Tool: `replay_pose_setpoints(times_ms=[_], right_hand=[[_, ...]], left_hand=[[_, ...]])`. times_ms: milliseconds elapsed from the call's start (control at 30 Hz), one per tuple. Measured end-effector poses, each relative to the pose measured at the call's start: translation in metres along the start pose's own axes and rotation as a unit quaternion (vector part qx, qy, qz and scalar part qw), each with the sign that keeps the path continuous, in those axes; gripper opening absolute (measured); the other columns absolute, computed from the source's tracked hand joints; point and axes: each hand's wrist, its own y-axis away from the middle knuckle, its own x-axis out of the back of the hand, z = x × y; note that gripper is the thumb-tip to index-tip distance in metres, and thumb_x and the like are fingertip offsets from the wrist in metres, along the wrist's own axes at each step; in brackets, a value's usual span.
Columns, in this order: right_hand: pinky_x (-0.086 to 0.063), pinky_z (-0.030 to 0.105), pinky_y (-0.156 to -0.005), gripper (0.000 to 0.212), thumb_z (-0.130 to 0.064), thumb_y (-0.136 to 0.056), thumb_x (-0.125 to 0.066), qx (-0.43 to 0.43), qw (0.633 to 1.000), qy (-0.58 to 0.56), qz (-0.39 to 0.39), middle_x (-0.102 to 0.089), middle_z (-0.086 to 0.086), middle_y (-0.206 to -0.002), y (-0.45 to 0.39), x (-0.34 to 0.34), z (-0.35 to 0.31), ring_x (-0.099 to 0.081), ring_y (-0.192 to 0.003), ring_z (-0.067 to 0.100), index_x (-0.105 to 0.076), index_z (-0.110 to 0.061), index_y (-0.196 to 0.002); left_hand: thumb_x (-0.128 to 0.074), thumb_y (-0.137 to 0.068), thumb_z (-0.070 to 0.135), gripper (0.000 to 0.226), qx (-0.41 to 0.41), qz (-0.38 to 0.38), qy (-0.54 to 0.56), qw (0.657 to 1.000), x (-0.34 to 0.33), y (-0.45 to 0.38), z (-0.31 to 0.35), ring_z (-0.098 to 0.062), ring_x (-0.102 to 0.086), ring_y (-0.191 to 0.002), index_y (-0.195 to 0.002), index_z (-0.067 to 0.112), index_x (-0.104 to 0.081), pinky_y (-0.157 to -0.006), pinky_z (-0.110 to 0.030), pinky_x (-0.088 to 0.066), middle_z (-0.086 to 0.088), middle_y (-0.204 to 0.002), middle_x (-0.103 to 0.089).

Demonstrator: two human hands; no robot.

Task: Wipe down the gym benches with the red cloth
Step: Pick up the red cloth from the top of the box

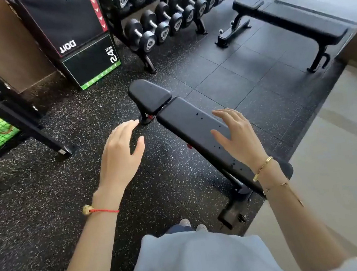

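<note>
A black padded gym bench (190,120) runs diagonally through the middle of the view, its small seat pad (149,95) at the far end. My left hand (121,153) hovers over the speckled floor just left of the bench, fingers relaxed and holding nothing. My right hand (237,136) is held over the long pad, fingers spread and holding nothing. A second black flat bench (293,16) stands at the far right by the window. No red cloth is in view.
A dumbbell rack (166,18) lines the back. A black plyo box (77,35) stands at the back left beside a black rack frame (14,109). Pale flooring (340,139) begins right of the rubber mats.
</note>
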Motion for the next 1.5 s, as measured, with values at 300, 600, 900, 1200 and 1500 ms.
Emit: replay_pose_setpoints(times_ms=[300,600,900,1200,1500], right_hand=[[-0.031,0.045,-0.115,0.048,-0.029,-0.094,-0.060,0.033,0.999,-0.004,-0.034,-0.053,0.002,-0.139,-0.027,-0.027,-0.005,-0.041,-0.136,0.022,-0.050,-0.014,-0.138],[-0.025,0.038,-0.117,0.049,-0.034,-0.095,-0.058,0.098,0.990,-0.006,-0.100,-0.052,0.000,-0.141,-0.115,-0.089,-0.047,-0.038,-0.138,0.022,-0.049,-0.016,-0.139],[-0.032,0.041,-0.115,0.048,-0.033,-0.094,-0.059,0.158,0.977,-0.030,-0.137,-0.053,0.000,-0.139,-0.270,-0.192,-0.145,-0.040,-0.136,0.020,-0.050,-0.015,-0.138],[-0.027,0.035,-0.116,0.048,-0.035,-0.095,-0.057,0.157,0.977,-0.046,-0.135,-0.051,-0.002,-0.141,-0.401,-0.271,-0.225,-0.036,-0.138,0.019,-0.048,-0.017,-0.139],[-0.032,0.041,-0.114,0.048,-0.031,-0.093,-0.060,0.148,0.976,-0.049,-0.154,-0.053,0.000,-0.139,-0.555,-0.348,-0.244,-0.040,-0.136,0.021,-0.050,-0.015,-0.137]], left_hand=[[-0.051,-0.100,0.028,0.043,0.063,0.036,-0.012,0.997,0.005,0.018,-0.030,-0.013,-0.042,-0.138,-0.141,0.020,-0.048,-0.117,-0.036,-0.035,0.001,-0.145,-0.051],[-0.052,-0.099,0.027,0.041,0.132,0.071,-0.031,0.988,0.024,-0.009,-0.092,-0.014,-0.044,-0.136,-0.140,0.019,-0.051,-0.116,-0.035,-0.036,0.000,-0.142,-0.054],[-0.051,-0.099,0.028,0.042,0.191,0.091,-0.042,0.977,0.083,-0.106,-0.218,-0.012,-0.043,-0.136,-0.140,0.019,-0.050,-0.114,-0.027,-0.032,0.001,-0.143,-0.053],[-0.050,-0.100,0.030,0.043,0.197,0.071,-0.071,0.975,0.143,-0.218,-0.336,-0.012,-0.042,-0.137,-0.142,0.021,-0.049,-0.115,-0.030,-0.030,0.002,-0.145,-0.050],[-0.049,-0.100,0.030,0.043,0.211,0.067,-0.063,0.973,0.143,-0.355,-0.435,-0.010,-0.041,-0.137,-0.141,0.020,-0.049,-0.115,-0.026,-0.028,0.003,-0.144,-0.051]])
